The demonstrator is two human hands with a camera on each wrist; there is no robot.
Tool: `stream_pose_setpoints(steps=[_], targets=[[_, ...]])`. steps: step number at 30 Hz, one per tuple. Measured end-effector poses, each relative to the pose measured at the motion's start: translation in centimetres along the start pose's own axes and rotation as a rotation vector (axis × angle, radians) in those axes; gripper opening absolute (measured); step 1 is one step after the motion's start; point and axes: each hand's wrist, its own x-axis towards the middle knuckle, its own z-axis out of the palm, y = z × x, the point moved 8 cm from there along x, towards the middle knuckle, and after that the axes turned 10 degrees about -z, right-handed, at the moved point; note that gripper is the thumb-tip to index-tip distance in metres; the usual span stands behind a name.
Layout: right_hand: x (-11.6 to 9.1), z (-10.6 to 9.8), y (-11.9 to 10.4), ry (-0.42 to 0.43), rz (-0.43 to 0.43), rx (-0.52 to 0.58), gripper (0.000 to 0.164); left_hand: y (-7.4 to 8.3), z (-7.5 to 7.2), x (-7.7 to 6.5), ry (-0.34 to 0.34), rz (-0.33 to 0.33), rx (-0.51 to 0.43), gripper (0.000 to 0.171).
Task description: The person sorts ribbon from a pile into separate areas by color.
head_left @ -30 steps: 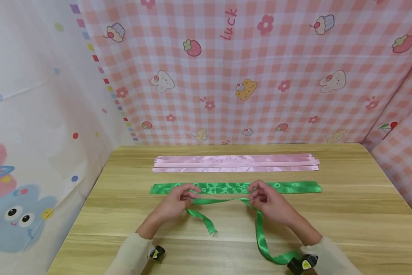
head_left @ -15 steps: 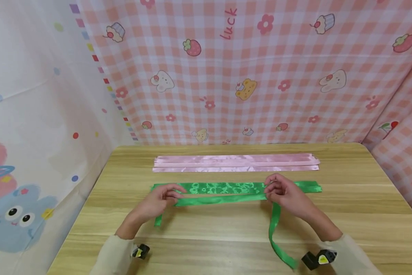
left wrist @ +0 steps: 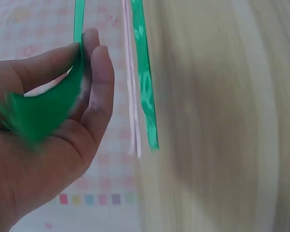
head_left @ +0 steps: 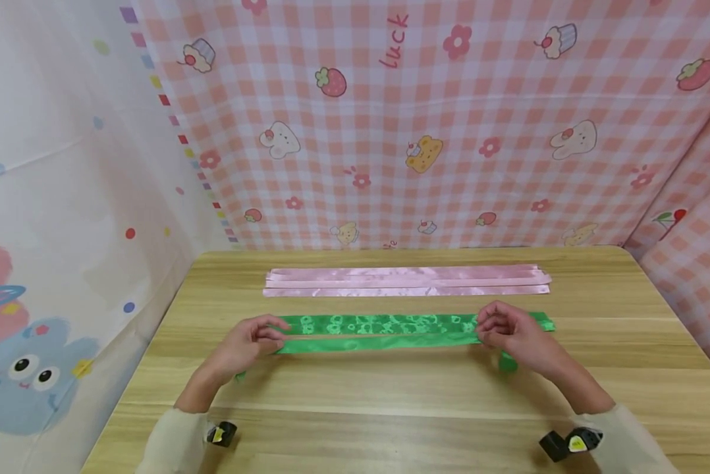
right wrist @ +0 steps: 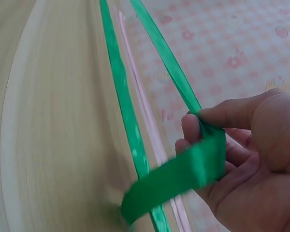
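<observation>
A green satin ribbon (head_left: 379, 343) is stretched level between both hands, above the table. My left hand (head_left: 249, 342) pinches it near one end between thumb and fingers; in the left wrist view its short frayed tail (left wrist: 46, 108) hangs over the palm. My right hand (head_left: 515, 332) pinches the other side, and a loose tail (right wrist: 176, 176) curls down past the fingers in the right wrist view. Just behind the held ribbon, more green ribbon (head_left: 384, 324) lies flat on the table, its ends partly covered by the hands.
Several pink ribbons (head_left: 405, 281) lie side by side farther back on the wooden table (head_left: 367, 421). A pink checked cloth (head_left: 379, 118) hangs behind the table, and a white patterned cloth (head_left: 82, 197) on the left. Black wrist devices (head_left: 571, 442) sit by the sleeves.
Both hands have moved apart, left hand to the left and right hand to the right, sliding along the green ribbon. The stretch between them is longer and flatter, and the hanging tails are shorter.
</observation>
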Motion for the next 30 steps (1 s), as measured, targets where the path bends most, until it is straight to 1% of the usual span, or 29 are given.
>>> stream_pose_setpoints(steps=[4,8,13,17,20,22,24,26,28,29,30], targets=[[-0.6,-1.2,0.6,0.002,-0.008,-0.061,0.016,-0.6,-0.8,-0.2,0.020,-0.002,0.003,0.027],[-1.5,-2.6,1.4,0.015,-0.018,-0.090,0.015,-1.4,-1.3,-0.2,0.006,0.000,-0.010,0.028],[-2.8,-4.5,2.7,0.026,-0.002,-0.079,0.014,-2.5,-2.2,-0.4,-0.001,-0.023,-0.057,0.028],[-3.9,-5.5,3.8,0.019,0.018,-0.052,0.016,-3.5,-2.7,-0.6,0.005,-0.072,-0.096,0.030],[-4.7,-5.9,4.5,0.014,0.046,-0.040,0.019,-4.2,-3.0,-0.9,-0.013,-0.104,-0.128,0.033],[-5.3,-6.2,5.1,0.018,0.071,-0.024,0.021,-4.5,-3.1,-1.0,-0.033,-0.111,-0.149,0.036],[-5.8,-6.6,5.6,0.021,0.083,0.019,0.020,-4.7,-3.2,-1.1,-0.057,-0.104,-0.159,0.038],[-6.2,-7.1,6.1,0.031,0.085,0.093,0.015,-4.9,-3.3,-1.2,-0.080,-0.095,-0.176,0.040],[-6.6,-7.7,6.7,0.042,0.079,0.194,0.007,-5.0,-3.4,-1.3,-0.096,-0.087,-0.194,0.040],[-6.7,-7.9,7.0,0.047,0.077,0.255,0.006,-5.1,-3.5,-1.3,-0.099,-0.089,-0.210,0.040],[-6.8,-8.2,7.3,0.051,0.077,0.314,0.008,-5.3,-3.6,-1.3,-0.101,-0.095,-0.233,0.038]])
